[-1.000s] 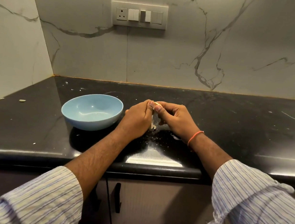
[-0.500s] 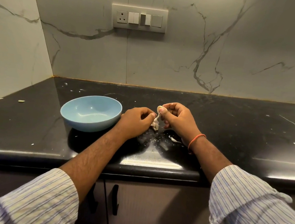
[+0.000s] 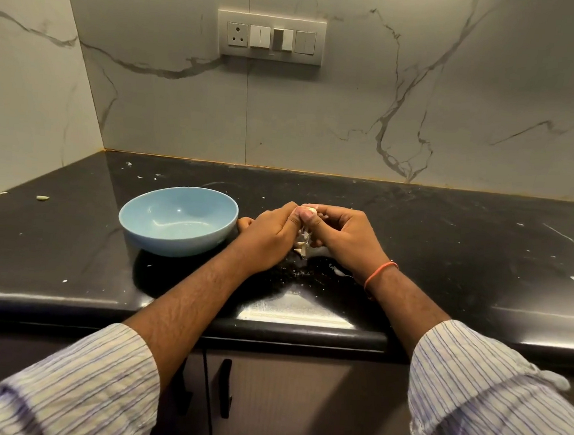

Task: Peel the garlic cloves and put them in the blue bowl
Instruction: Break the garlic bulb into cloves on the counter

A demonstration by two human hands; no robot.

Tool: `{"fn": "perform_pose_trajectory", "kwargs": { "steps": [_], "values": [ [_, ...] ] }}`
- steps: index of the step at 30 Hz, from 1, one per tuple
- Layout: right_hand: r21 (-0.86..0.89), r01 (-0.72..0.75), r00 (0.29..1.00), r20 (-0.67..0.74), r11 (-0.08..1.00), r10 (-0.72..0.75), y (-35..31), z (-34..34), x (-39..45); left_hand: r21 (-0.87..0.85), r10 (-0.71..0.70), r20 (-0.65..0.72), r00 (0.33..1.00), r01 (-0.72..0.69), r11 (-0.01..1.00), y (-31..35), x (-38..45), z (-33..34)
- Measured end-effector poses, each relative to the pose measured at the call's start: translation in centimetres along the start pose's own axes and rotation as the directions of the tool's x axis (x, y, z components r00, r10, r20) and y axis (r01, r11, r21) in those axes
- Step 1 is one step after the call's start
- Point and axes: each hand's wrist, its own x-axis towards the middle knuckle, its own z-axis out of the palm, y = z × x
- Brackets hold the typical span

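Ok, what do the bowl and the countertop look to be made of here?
Blue bowl: smooth and glossy, with soft highlights inside; likely glazed ceramic or melamine, the look leaves it open. Countertop: polished black stone, probably granite, given the mirror-like reflection at its rounded front edge and the faint pale veins.

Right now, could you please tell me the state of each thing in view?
blue bowl: upright on the counter, empty.
garlic clove: pinched between both hands, skin partly off.
left hand: fingers curled, gripping the clove.
right hand: fingers curled, gripping the clove.
cabinet doors: closed.
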Motion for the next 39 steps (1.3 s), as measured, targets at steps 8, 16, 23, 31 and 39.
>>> {"fn": "perform_pose_trajectory", "kwargs": {
  "steps": [8,16,23,31,39],
  "values": [
    [-0.02,-0.003,1.0,-0.015,1.0,0.002,0.4,0.1,0.4,-0.021,-0.016,-0.017,1.0,0.015,1.0,-0.4,0.3,0.1],
    [0.02,-0.043,0.994,-0.098,0.999,0.045,0.9,-0.1,0.7,-0.08,-0.053,-0.078,0.996,0.047,0.996,-1.3,0.5,0.1],
    [0.046,-0.051,0.996,-0.076,0.998,0.055,0.6,0.3,0.6,-0.007,-0.059,0.02,0.998,0.06,0.998,-0.4,0.3,0.2],
    [0.106,-0.039,0.998,-0.048,0.994,0.044,0.5,0.1,0.7,-0.01,-0.05,0.077,0.996,0.051,0.999,-0.8,0.9,0.1],
    [0.015,-0.06,0.998,-0.029,0.998,0.061,0.7,0.1,0.6,0.045,-0.034,0.132,0.991,0.028,0.999,-0.8,0.9,0.3]
  ]
}}
